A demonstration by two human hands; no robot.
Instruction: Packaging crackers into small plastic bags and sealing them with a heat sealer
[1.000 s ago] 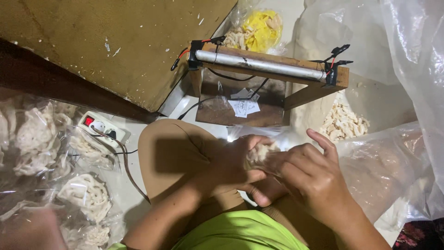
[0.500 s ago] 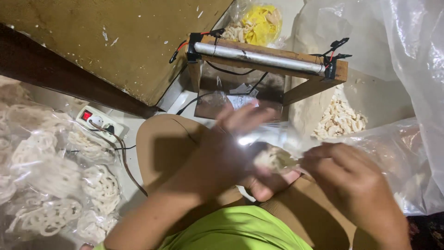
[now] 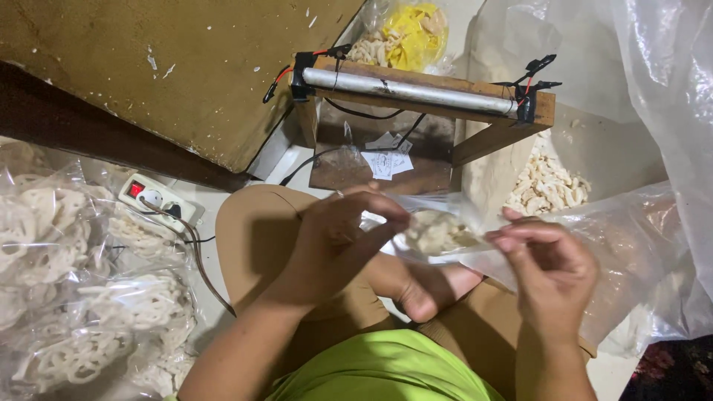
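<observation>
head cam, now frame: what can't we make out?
- Head view: mouth of the small clear plastic bag of white crackers, hidden by the left hand and right hand.
- White power strip: its far end is behind clear packed cracker bags.
- Big clear sack: cut off by the right edge.

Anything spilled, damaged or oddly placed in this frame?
Nothing spilled. Left hand and right hand hold a small clear plastic bag of pale crackers between them. One oddity: the white power strip with a red switch lies on the floor against the packed cracker bags.
</observation>
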